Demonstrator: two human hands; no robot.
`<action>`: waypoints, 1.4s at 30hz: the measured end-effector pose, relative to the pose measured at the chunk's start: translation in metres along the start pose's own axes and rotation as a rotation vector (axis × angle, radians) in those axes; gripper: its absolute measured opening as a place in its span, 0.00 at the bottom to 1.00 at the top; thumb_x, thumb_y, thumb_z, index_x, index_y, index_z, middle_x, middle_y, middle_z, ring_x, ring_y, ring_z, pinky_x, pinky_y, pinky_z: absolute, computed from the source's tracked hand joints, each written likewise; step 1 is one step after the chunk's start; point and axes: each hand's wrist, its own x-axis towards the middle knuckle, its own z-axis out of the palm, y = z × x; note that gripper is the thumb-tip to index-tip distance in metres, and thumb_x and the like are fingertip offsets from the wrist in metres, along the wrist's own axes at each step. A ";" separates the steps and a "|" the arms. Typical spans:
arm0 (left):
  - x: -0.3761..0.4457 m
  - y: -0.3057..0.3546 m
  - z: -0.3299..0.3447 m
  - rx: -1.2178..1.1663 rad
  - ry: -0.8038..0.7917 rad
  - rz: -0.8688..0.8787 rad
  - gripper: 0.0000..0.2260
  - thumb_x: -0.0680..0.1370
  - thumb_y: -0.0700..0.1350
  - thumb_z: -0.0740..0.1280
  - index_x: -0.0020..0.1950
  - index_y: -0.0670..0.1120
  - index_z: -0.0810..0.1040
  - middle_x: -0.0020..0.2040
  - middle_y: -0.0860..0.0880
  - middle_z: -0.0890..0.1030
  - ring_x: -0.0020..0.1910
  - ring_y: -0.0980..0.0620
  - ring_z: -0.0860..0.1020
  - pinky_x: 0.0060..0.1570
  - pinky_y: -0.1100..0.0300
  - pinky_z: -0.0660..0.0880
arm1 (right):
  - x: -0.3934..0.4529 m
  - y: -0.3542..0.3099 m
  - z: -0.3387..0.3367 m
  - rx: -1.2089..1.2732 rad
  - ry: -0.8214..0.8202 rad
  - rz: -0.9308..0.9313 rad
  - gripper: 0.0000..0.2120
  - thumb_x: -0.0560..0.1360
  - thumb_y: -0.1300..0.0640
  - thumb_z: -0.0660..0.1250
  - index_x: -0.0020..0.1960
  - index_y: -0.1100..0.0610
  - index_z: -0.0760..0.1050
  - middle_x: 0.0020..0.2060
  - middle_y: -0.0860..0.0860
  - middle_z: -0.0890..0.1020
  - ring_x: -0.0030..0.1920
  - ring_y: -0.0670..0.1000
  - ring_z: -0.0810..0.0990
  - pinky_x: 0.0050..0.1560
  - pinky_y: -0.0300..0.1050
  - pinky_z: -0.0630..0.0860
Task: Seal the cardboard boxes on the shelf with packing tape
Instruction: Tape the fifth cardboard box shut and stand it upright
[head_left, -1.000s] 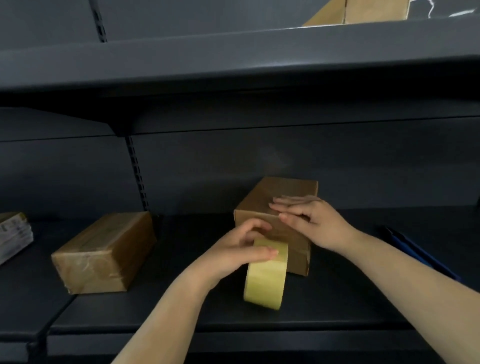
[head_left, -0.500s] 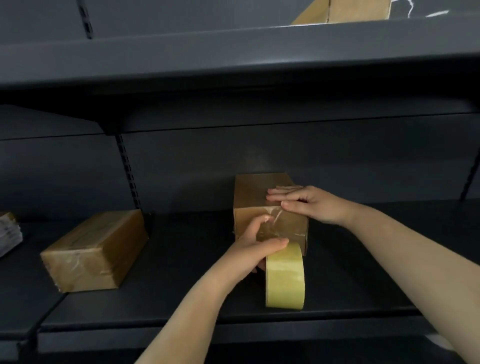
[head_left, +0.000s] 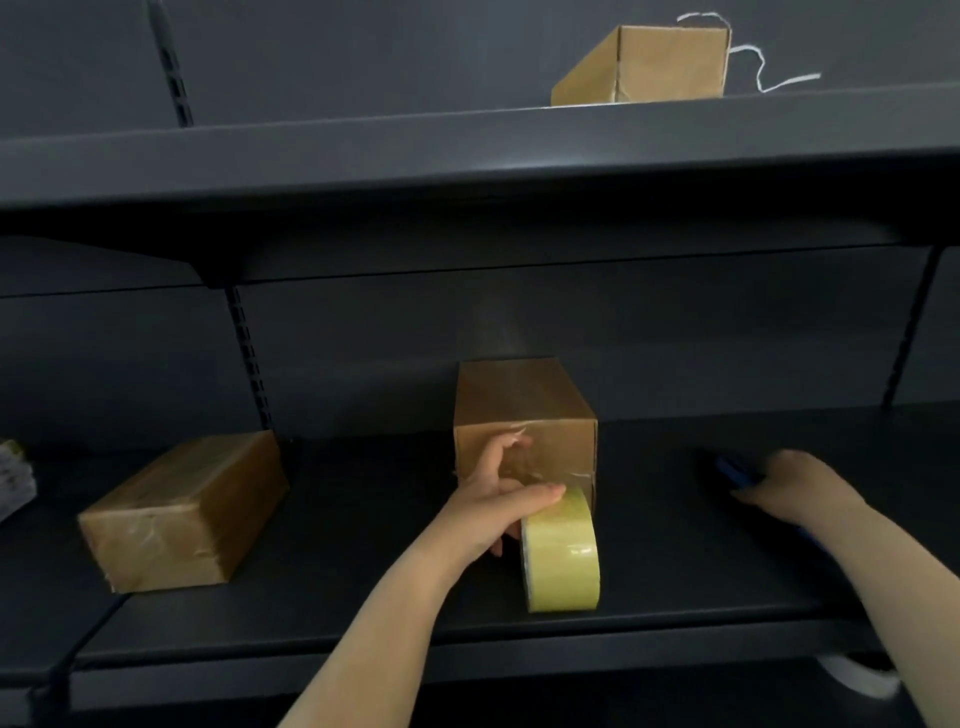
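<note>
A brown cardboard box (head_left: 519, 400) stands in the middle of the dark shelf (head_left: 675, 582), with clear tape across its near face. My left hand (head_left: 498, 504) grips a yellowish roll of packing tape (head_left: 563, 556) just in front of the box, thumb raised against the box's near face. To the right, my right hand (head_left: 795, 488) lies over a blue tool (head_left: 737, 470) on the shelf, blurred, so its grip is unclear. A second taped cardboard box (head_left: 182, 514) lies on the shelf at the left.
The upper shelf (head_left: 467, 156) overhangs the work area and carries another cardboard box (head_left: 654, 65) with a white cord (head_left: 763, 73) beside it. A stack of papers (head_left: 13, 478) sits at the far left edge. Slotted uprights run up the back wall.
My right hand left the top of the middle box and moved right to the blue tool. My left hand still holds the tape roll by the box's front. The camera tilted up.
</note>
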 end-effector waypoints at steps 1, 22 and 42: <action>0.000 0.000 0.000 -0.004 -0.005 0.000 0.18 0.70 0.57 0.69 0.53 0.70 0.64 0.34 0.62 0.82 0.31 0.65 0.78 0.28 0.67 0.71 | 0.000 0.001 -0.001 0.019 -0.027 -0.008 0.21 0.72 0.44 0.67 0.53 0.61 0.76 0.43 0.54 0.78 0.42 0.52 0.78 0.40 0.45 0.75; -0.001 0.003 0.003 -0.014 0.000 -0.013 0.18 0.65 0.62 0.67 0.50 0.74 0.63 0.49 0.55 0.76 0.41 0.53 0.80 0.40 0.57 0.75 | -0.101 -0.083 -0.046 -0.471 0.408 -1.169 0.20 0.80 0.48 0.52 0.71 0.36 0.57 0.49 0.40 0.76 0.46 0.44 0.76 0.35 0.38 0.67; -0.008 0.003 -0.001 -0.031 -0.008 -0.023 0.08 0.74 0.55 0.66 0.51 0.56 0.75 0.44 0.55 0.78 0.38 0.59 0.77 0.36 0.66 0.74 | -0.041 -0.035 -0.008 -0.084 0.001 -0.627 0.26 0.77 0.40 0.53 0.73 0.45 0.59 0.72 0.47 0.63 0.71 0.48 0.61 0.68 0.42 0.60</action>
